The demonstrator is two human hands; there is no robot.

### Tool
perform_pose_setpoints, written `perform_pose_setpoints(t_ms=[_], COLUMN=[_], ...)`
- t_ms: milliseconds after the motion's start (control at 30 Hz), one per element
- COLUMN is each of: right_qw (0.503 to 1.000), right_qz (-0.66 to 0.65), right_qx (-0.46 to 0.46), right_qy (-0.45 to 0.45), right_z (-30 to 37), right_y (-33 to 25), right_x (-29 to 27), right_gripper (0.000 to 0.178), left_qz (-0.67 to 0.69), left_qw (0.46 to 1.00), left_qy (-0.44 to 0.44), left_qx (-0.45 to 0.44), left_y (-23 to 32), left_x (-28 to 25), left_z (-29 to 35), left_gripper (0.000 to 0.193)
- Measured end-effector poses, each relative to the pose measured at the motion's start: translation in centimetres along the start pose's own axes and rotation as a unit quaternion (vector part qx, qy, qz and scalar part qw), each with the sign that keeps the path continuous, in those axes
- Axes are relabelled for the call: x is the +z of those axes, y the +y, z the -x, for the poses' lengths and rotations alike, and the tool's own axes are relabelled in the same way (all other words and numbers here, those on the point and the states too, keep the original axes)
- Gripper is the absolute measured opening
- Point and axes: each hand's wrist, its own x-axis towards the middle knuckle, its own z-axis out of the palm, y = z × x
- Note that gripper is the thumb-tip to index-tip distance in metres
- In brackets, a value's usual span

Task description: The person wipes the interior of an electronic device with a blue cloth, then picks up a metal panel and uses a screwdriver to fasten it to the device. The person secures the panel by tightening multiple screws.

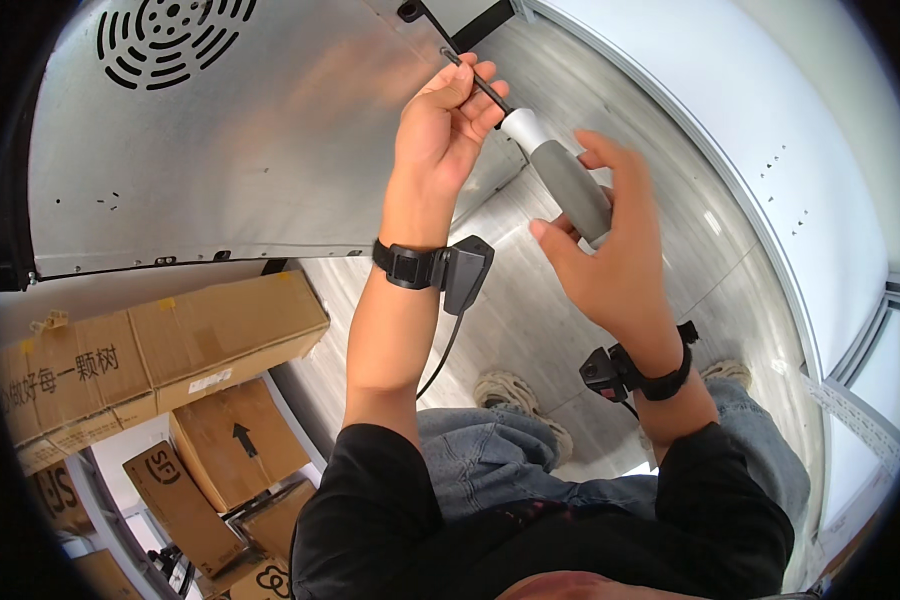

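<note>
A screwdriver (572, 190) with a thick grey handle, pale collar and long dark shaft slants between my hands. My left hand (442, 125) pinches its shaft between thumb and fingers, close to the edge of a silvery metal panel (300, 150). The shaft's far end lies by a small fastener and a thin black bar (433, 22) at that edge; whether it touches the fastener I cannot tell. My right hand (620, 240), slightly blurred, curls loosely round the handle's rear end. Its thumb and index finger stand a little off the grip, with other fingers partly hidden behind it.
Slotted vents (175, 45) pierce the panel. Cardboard boxes (235, 440) are stacked at lower left, under a long carton (170, 345). A white wall panel (770, 110) curves along the right. Each wrist wears a strapped black device (465, 275) with a cable. Grey wood-look floor (510, 320) lies below.
</note>
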Motion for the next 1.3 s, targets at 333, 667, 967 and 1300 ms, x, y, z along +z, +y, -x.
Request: perform_pose_setpoints(t_ms=[333, 667, 967, 1300], right_qw=[0.997, 0.972, 0.993, 0.990], right_qz=[0.029, 0.075, 0.112, -0.016], right_qx=[-0.046, -0.206, 0.017, 0.123], right_qy=[0.058, 0.080, 0.019, -0.063], right_z=[0.4, -0.5, -0.5, -0.2], right_y=[1.6, 2.8, 1.4, 2.0], right_x=[0.0, 0.3, -1.3, -1.8], right_gripper=[0.045, 0.047, 0.040, 0.052], left_qz=[0.016, -0.021, -0.043, -0.020], left_qw=[1.000, 0.999, 0.999, 0.997], left_qy=[0.006, 0.044, -0.018, -0.068], left_qx=[0.001, 0.016, 0.027, 0.037], left_y=[-0.3, -0.4, -0.2, -0.1], left_x=[1.5, 0.6, 0.6, -0.9], left_z=[0.5, -0.3, 0.3, -0.4], left_gripper=[0.018, 0.018, 0.023, 0.031])
